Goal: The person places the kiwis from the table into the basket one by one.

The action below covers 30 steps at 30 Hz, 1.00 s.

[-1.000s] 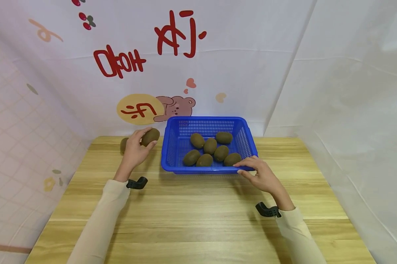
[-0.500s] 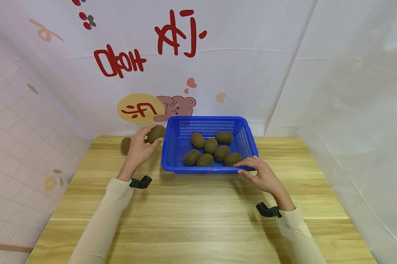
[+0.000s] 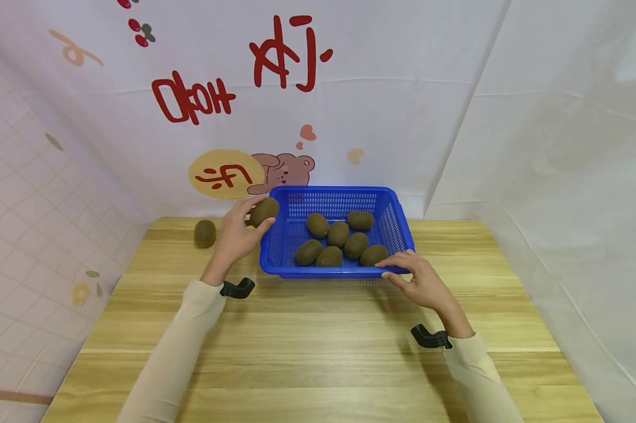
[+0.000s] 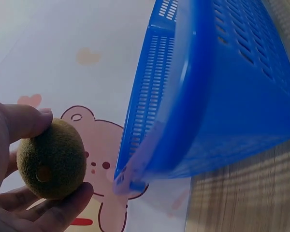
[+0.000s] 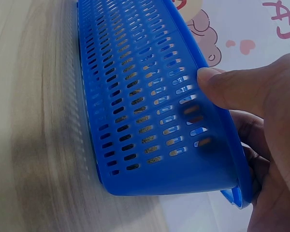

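My left hand [image 3: 238, 234] grips a brown kiwi [image 3: 264, 212] between thumb and fingers, raised at the left rim of a blue plastic basket [image 3: 318, 271]. In the left wrist view that kiwi [image 4: 52, 159] shows whole, with the basket wall [image 4: 232, 96] to its right. Several kiwis [image 3: 338, 234] lie loose on the basket floor. At the basket's front right corner my right hand [image 3: 420, 281] pinches the rim, the thumb [image 5: 232, 87] outside and the fingers over the inner side. Another kiwi [image 3: 205, 233] sits on the table to the left of my left hand.
The basket stands near the back of a wooden table [image 3: 318, 352]. Behind it hangs a white printed cloth [image 3: 391, 117], with more white cloth at both sides. A dark camera mount [image 3: 238, 288] is strapped on each wrist.
My left hand has carried its kiwi to the right, up to the basket's left rim, leaving the kiwi on the table in full view. My right hand stays on the rim.
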Motion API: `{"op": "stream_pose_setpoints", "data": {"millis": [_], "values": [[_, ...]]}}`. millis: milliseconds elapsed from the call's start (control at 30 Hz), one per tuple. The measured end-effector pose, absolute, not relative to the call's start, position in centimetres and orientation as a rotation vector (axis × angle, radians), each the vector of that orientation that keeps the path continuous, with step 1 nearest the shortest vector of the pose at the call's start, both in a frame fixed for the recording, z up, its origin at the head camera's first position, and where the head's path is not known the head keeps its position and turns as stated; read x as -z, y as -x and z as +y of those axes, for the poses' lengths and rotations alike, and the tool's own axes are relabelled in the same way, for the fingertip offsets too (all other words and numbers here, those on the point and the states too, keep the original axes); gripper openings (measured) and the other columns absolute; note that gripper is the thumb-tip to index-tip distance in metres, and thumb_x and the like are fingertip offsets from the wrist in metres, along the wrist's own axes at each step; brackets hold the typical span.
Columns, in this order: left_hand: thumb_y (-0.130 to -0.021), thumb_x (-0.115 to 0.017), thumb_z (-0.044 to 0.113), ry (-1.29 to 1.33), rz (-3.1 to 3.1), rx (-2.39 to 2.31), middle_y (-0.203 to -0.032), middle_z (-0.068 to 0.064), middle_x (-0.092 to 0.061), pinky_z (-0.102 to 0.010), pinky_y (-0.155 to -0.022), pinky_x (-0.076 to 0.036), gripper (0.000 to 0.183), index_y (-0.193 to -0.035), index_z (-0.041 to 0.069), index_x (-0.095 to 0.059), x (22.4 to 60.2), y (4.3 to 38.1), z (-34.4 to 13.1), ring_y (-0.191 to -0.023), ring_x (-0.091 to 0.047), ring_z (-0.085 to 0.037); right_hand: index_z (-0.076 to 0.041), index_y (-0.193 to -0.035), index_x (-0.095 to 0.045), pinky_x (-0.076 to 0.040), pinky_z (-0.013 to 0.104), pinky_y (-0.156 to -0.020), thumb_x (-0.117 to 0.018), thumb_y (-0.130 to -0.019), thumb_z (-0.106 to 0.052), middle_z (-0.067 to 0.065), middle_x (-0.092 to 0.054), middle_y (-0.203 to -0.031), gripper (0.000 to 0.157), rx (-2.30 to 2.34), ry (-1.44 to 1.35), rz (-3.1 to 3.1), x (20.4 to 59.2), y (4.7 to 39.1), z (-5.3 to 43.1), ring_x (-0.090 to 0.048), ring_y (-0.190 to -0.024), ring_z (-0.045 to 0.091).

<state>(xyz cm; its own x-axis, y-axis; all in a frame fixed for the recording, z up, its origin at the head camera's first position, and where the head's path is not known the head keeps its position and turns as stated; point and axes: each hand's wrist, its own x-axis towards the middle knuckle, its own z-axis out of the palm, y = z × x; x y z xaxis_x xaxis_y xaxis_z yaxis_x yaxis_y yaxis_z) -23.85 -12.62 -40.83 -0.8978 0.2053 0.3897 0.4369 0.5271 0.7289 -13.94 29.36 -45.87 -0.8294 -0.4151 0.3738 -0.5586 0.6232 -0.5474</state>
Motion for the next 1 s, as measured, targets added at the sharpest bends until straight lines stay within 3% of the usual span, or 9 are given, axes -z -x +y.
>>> {"op": "stream_pose_setpoints", "data": {"millis": [367,633,1000], "values": [[-0.095,-0.076,0.019,0.596,-2.524,1.293,-0.138,-0.021,-0.057,-0.052,-0.088,-0.061,0.056,-0.145,0.005,-0.056,41.1,24.3,-10.9,-0.117,-0.061,-0.036,-0.019,-0.115,-0.077,-0.049,0.035,-0.082,-0.077,-0.092,-0.013,-0.007,-0.075,-0.106,0.023,-0.998,-0.789,-2.641,46.0,13.9,29.5,-0.06,-0.098,0.013],[-0.097,-0.073,0.02,0.561,-2.57,1.355,-0.14,-0.023,-0.055,-0.055,-0.1,-0.057,0.055,-0.146,0.005,-0.054,41.2,24.3,-11.0,-0.125,-0.059,-0.041,-0.021,-0.116,-0.077,-0.049,0.032,-0.082,-0.076,-0.093,-0.014,-0.007,-0.075,-0.106,0.024,-0.991,-0.796,-2.635,46.1,14.0,29.4,-0.06,-0.1,0.014],[-0.094,-0.076,0.037,0.454,-2.598,1.252,-0.15,-0.02,-0.049,-0.058,-0.108,-0.048,0.067,-0.15,0.009,-0.052,41.3,24.5,-13.2,-0.137,-0.048,-0.04,-0.021,-0.115,-0.077,-0.049,0.032,-0.08,-0.076,-0.093,-0.013,-0.006,-0.075,-0.106,0.024,-0.998,-0.789,-2.643,45.9,13.8,29.4,-0.06,-0.098,0.015]]}}
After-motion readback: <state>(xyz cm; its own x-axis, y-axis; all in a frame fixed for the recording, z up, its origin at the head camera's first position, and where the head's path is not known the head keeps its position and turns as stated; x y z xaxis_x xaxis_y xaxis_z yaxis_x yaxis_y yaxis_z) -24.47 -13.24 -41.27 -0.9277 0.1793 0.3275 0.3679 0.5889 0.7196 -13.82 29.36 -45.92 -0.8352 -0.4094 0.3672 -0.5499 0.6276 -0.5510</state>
